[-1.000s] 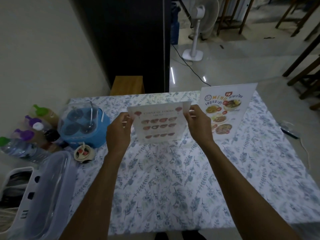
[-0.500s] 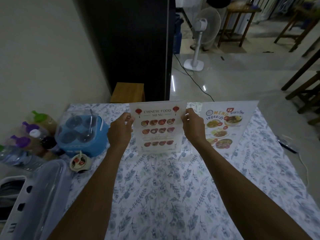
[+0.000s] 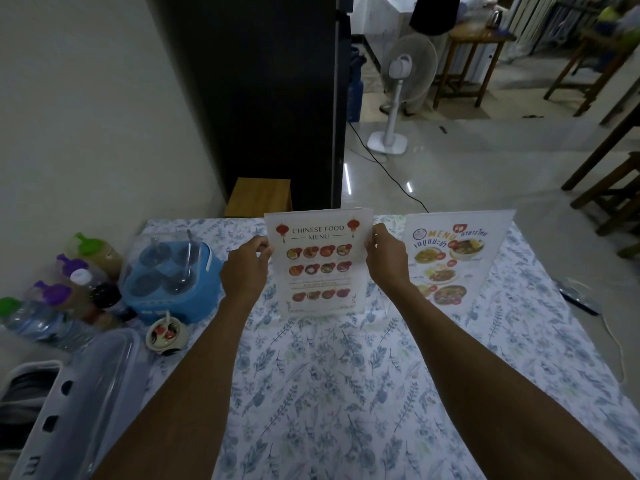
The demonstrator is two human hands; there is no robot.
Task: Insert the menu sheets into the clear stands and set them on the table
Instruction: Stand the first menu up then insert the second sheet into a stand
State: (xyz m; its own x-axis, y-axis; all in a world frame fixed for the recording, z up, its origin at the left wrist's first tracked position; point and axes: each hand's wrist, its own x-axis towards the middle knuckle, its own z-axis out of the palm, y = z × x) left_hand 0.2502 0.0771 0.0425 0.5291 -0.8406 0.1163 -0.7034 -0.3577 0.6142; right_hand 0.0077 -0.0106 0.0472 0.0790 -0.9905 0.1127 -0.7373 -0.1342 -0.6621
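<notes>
A clear stand holding the Chinese food menu sheet [image 3: 318, 263] is upright on the floral tablecloth [image 3: 346, 393] near the table's far edge. My left hand [image 3: 244, 268] grips its left edge and my right hand [image 3: 386, 259] grips its right edge. To the right, a second clear stand with a Thai menu sheet [image 3: 450, 261] is upright on the table, untouched.
A blue condiment caddy [image 3: 171, 280], a small sauce dish [image 3: 166, 336], several bottles [image 3: 69, 285] and a clear plastic lidded box [image 3: 79, 403] crowd the table's left side. Behind the table are a wooden stool [image 3: 259, 197], a dark pillar [image 3: 263, 91] and a floor fan [image 3: 398, 91].
The Chinese menu stand was tilted back flat a second ago; both hands have raised it upright, with its base on the tablecloth. The view has tipped upward.
</notes>
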